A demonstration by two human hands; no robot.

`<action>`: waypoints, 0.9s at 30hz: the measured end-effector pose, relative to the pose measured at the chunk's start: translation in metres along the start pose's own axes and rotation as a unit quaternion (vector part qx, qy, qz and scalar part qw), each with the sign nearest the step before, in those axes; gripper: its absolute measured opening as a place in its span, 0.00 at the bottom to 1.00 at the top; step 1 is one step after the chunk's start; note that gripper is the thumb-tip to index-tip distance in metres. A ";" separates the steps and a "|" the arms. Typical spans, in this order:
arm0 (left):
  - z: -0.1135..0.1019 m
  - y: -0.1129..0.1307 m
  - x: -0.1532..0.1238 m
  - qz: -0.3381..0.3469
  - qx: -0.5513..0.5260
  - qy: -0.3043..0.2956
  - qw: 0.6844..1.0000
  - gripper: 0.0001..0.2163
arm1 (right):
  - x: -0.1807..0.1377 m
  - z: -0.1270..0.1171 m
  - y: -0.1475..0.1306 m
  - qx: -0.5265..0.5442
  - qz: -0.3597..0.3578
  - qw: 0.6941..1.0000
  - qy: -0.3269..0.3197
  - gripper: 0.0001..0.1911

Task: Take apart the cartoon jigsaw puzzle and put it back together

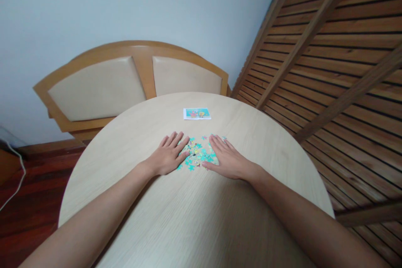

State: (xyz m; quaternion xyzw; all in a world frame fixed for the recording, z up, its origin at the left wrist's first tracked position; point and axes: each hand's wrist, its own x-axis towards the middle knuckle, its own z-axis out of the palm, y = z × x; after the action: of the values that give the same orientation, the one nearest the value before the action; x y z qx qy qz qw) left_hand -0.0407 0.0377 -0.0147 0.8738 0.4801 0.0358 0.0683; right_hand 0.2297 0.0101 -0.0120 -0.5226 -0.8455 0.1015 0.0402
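Loose jigsaw puzzle pieces [195, 151], mostly turquoise with some yellow and dark bits, lie scattered in a patch on the round table [141, 217]. At the left side of the patch my left hand [168, 154] rests palm down with its fingers spread. My right hand [226, 157] lies flat at the right side, thumb apart from the other fingers. Both hands touch or partly cover pieces at the edges, and what lies under the palms is hidden. Beyond the patch sits a small picture card [197, 113] with cartoon figures on a turquoise ground.
Behind the table stands a wooden headboard [143, 71] with pale padded panels, against a light wall [141, 4]. Wooden slats [329, 50] lean along the right side. A white cable [21, 171] trails over the dark red floor [34, 201] at the left.
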 end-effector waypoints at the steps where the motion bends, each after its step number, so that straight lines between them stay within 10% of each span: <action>1: -0.001 0.000 0.000 0.008 0.002 0.002 1.000 0.31 | 0.000 -0.001 0.002 0.002 0.000 1.000 -0.002 0.59; 13: -0.004 0.006 -0.003 0.101 0.004 0.007 0.995 0.34 | 0.004 -0.011 0.065 0.040 0.025 0.998 0.039 0.41; 20: -0.006 0.018 -0.005 0.180 -0.012 -0.007 0.984 0.34 | 0.001 -0.011 0.057 0.028 0.008 0.999 -0.014 0.35; 27: -0.002 0.015 -0.003 0.110 -0.025 0.000 0.994 0.36 | 0.000 -0.011 0.021 0.014 -0.041 0.999 -0.003 0.43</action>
State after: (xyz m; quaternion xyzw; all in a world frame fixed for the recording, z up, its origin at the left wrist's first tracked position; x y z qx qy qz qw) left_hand -0.0299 0.0275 -0.0099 0.9194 0.3798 0.0551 0.0862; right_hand 0.2498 0.0200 -0.0057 -0.4867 -0.8648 0.1132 0.0491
